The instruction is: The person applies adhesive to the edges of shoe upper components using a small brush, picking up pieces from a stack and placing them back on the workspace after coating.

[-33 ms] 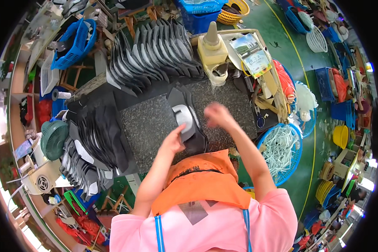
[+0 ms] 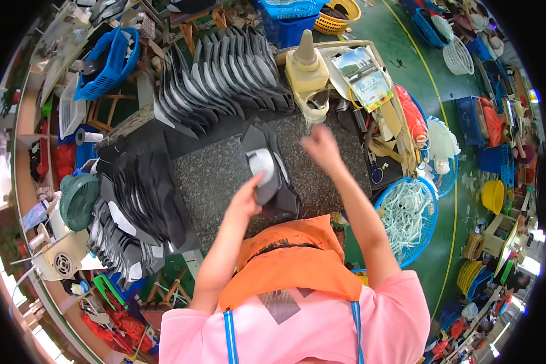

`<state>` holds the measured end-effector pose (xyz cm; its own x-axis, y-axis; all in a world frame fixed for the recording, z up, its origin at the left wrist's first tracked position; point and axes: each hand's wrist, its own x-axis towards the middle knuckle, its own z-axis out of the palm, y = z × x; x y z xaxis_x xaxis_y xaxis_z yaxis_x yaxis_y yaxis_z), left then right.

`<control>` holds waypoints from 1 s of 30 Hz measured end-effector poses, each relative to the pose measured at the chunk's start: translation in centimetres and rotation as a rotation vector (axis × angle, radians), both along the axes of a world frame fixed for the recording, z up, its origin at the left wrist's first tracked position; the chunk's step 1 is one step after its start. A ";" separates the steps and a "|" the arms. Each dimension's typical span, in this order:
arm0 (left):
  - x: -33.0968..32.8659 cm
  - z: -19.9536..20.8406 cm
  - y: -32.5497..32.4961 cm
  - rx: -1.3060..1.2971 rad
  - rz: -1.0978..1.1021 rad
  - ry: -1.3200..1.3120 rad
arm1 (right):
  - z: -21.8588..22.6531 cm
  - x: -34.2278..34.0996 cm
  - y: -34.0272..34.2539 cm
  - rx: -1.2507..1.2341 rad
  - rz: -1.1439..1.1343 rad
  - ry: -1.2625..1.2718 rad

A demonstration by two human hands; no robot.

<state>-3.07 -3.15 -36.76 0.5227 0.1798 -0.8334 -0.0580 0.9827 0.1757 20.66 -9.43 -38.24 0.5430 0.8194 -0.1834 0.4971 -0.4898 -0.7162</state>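
Note:
A small stack of black shoe upper pieces [image 2: 279, 182] lies on the speckled dark work slab [image 2: 209, 176], with a white patch [image 2: 261, 167] showing on top. My left hand [image 2: 245, 199] grips the left edge of this stack, its thumb against the white patch. To the right and farther up, my right hand [image 2: 321, 148] is raised over the slab with fingers curled in. Motion blurs it, and whatever it may hold is hidden. Just beyond that hand stands a cream plastic bottle-like container [image 2: 308, 70] with a grey cone on top and an opening low in front.
Overlapping black and white pieces [image 2: 224, 79] line the slab's far side; more dark pieces [image 2: 142, 188] hang at the left by a green fan [image 2: 79, 202]. Right of the slab are a wooden tray [image 2: 400, 133] with tools and a blue basket [image 2: 432, 221] of pale strips.
My right hand has moved away from me, toward the cream container. My left hand has shifted slightly left, and the curved dark gap on the white patch no longer shows.

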 end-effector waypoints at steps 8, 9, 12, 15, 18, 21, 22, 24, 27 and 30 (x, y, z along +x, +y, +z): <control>0.8 4.3 1.5 0.513 0.268 -0.136 | 1.1 9.0 7.2 0.034 0.080 -0.315; 0.3 3.0 -0.7 0.481 0.249 -0.074 | 1.9 7.9 6.1 0.074 0.131 -0.434; -0.9 -1.4 -5.2 0.260 0.234 -0.073 | 1.8 5.4 2.6 0.153 0.104 -0.539; -1.3 -1.5 -4.3 0.225 0.170 -0.011 | 4.1 1.7 0.9 0.056 -0.199 0.396; -1.2 -2.5 -4.0 0.292 0.062 0.059 | 1.4 -2.8 1.8 0.260 0.296 0.392; -2.6 -5.5 -4.6 0.360 0.024 0.062 | -0.8 -4.1 4.2 0.334 0.310 0.072; -3.1 -6.9 -4.7 0.381 -0.002 0.086 | -0.9 -4.2 4.3 0.385 0.285 0.021; -3.6 -7.4 -5.0 0.394 -0.018 0.117 | -1.2 -3.5 1.6 0.345 0.373 0.067; -3.0 -6.8 -5.0 0.347 0.053 0.077 | 0.0 -3.1 -3.1 0.206 0.558 0.431; -2.6 -6.2 -4.7 0.347 0.044 0.053 | 0.9 -3.7 -5.1 0.190 0.577 0.291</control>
<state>-5.65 -7.83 -42.96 0.4655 0.4786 -0.7445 -0.0803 0.8606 0.5030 16.94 -14.52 -37.38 -0.0416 0.9959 -0.0804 0.4149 -0.0560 -0.9081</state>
